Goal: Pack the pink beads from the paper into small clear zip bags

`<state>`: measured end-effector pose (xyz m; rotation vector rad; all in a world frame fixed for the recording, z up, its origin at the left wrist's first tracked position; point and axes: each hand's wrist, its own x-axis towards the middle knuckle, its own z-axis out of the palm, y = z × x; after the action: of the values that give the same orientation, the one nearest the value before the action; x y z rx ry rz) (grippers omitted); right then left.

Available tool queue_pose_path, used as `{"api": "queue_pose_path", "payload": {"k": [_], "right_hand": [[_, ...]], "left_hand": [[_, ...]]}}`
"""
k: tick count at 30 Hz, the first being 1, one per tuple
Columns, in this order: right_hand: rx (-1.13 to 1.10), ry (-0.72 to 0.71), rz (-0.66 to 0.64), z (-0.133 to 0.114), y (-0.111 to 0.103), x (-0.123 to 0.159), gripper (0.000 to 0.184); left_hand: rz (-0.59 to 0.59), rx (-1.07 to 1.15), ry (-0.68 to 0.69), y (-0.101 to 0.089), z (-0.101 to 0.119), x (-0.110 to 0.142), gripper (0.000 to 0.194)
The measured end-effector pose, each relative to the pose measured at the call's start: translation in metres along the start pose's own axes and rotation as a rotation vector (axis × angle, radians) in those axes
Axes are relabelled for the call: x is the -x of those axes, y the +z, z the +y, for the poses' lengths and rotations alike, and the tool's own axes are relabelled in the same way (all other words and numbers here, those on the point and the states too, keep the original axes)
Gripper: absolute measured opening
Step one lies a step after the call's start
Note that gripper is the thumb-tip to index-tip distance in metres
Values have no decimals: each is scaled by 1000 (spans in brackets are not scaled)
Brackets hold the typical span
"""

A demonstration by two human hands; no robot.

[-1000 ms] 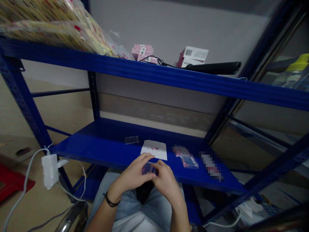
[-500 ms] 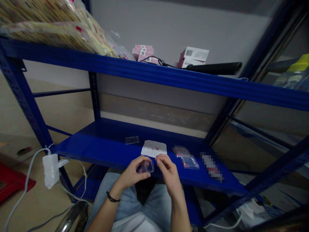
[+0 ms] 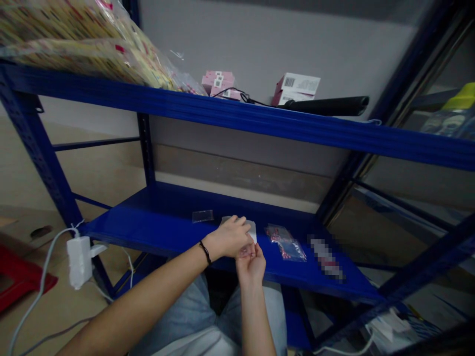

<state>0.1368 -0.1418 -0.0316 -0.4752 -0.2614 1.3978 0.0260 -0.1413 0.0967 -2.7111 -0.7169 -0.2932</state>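
My left hand [image 3: 230, 238] reaches across to the right with its back up, the fingers closed round a small clear plastic container [image 3: 245, 251] that shows pinkish bits inside. The container is tipped over my right hand [image 3: 252, 268], which lies palm up below it with its fingers loosely cupped. Whether anything rests in that palm is hidden. Behind my left hand, a white sheet of paper [image 3: 253, 230] is mostly covered. Right of the hands lie clear bags of small red and pink pieces [image 3: 291, 249], overlapping on the blue shelf [image 3: 163, 222].
A flat clear packet [image 3: 203, 216] lies left of the paper. The upper shelf beam [image 3: 222, 110] crosses above, carrying pink boxes [image 3: 218, 82], white-and-pink boxes [image 3: 297, 89], a black rod-like object [image 3: 330, 105] and a large bag of yellowish packets [image 3: 85, 59]. A white power strip [image 3: 79, 262] hangs at left.
My left hand has moved right and turned over, tipping the container. My right hand has rolled palm up beneath it. The pieces on the paper are now hidden by my left hand.
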Motion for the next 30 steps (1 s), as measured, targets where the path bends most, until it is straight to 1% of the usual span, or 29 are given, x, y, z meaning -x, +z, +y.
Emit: {"api": "queue_pose_path", "payload": {"k": [2,4,6,7,8,9,10,12,14,16,17,20,21,24,26,30], "right_hand": [[127,-61,-31,4,-6,-5,18],[280,-112,-24,5,-11,-11,20],[367,-154,9,-1,-13,-23,23],[381,-182,31,-6,-12,-31,24],[398,-220,57,-13,-10,-41,24],[450,-263,85,-21,-7,-52,24],[536,-311,120,-29,-2,-64,25],[802,-370,190,-41,9,-88,29],[960,-378,220,-46,20,-107,33],[1170,-374,177,-43,27,-118,36],[1335,-374,140,-39,29,-121,37],[1828,-384,22,-26,30,-122,34],[1960,-407,-20,-22,28,-120,33],[2293,-515,-173,-12,25,-115,36],[2425,-570,-250,-10,24,-112,38],[2477,-593,-277,-12,26,-107,36]], "left_hand": [[32,12,1,0,-1,3,11],[69,61,-18,1,-8,8,15],[109,151,-98,8,-24,16,32],[132,202,-171,15,-34,22,42],[158,255,-267,25,-46,30,50],[188,298,-375,36,-59,38,54],[224,326,-493,48,-72,46,54],[261,341,-701,75,-95,61,50],[246,314,-847,99,-111,70,48],[205,274,-946,117,-121,73,48],[190,260,-979,124,-124,72,50],[131,229,-1012,139,-124,64,60],[89,228,-996,144,-123,62,65],[-100,271,-890,154,-119,59,72],[-174,310,-836,160,-117,61,73],[-212,325,-804,163,-122,67,74]]}}
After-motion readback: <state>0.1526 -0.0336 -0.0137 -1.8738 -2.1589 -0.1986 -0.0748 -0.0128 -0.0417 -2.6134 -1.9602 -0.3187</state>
